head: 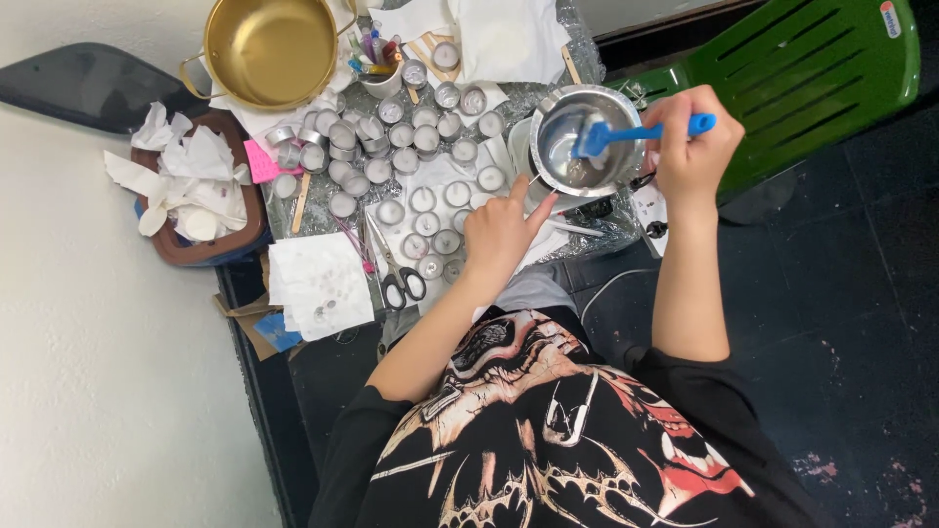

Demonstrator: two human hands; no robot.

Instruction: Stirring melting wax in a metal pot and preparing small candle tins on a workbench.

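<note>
Spatula (641, 131), blue and small, is gripped at its handle end by the right hand (693, 147), whose fingers are wrapped tight around it; its blade dips into the steel bowl (585, 140), which stands at the right side of the cluttered work surface, just left of that hand. The left hand (501, 233) rests near the bowl's lower left rim with the index finger stretched out toward it and the other fingers loosely curled, gripping nothing; whether the fingertip actually touches the rim I cannot tell.

Seen from the head camera, many small round tealight cups (406, 161) cover the middle of the surface, some with white wax inside. A pair of scissors (394, 266) lies below them, just left of the left hand. A gold pot (270, 49) stands at the top left, and beside it a small cup of pens (377, 59). A brown tray (201, 191) heaped with crumpled white paper scraps sits at the far left, with a white paper towel (320, 284) below it. A green plastic chair (802, 78) stands at the upper right, behind the right hand. The person wears a black printed shirt (558, 430).
</note>
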